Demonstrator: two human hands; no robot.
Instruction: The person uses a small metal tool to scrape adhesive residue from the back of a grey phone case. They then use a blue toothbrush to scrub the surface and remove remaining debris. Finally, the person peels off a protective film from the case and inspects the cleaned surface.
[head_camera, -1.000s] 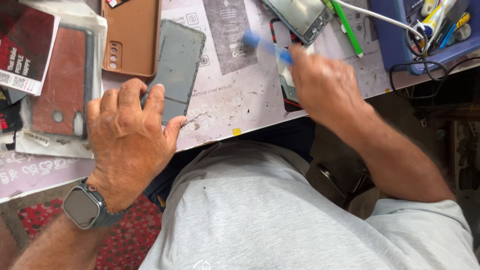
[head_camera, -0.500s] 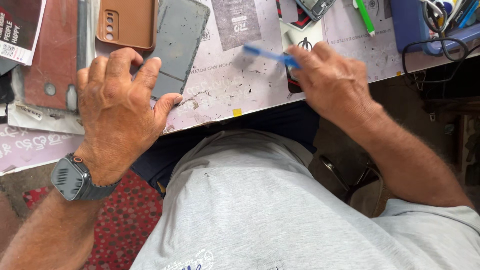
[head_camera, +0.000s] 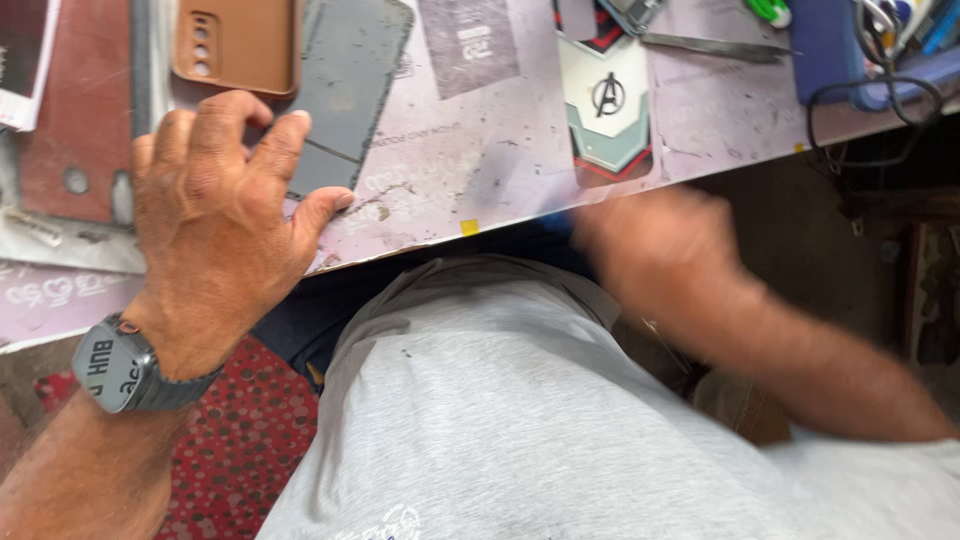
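Fingers of the left hand lie spread and flat on the table, gripping nothing; their tips press on the near end of a grey phone cover, and the thumb reaches along the table's near edge just beside that cover. A grey watch sits on the left wrist. The grey phone cover lies on the left part of the table, tilted, running from under the fingertips toward the far side. Touching it on its left is a brown phone case with a row of camera holes, at the far left. Left of the hand lies a dark red case back in a clear sleeve. The right hand is off the table, just below its near edge and in front of the grey shirt; it is so blurred that one cannot tell whether its fingers are curled or holding anything. Farther off, toward the right, lie a sticker with a red, white and teal emblem, a metal blade, a blue box and a black cable looping over the edge.
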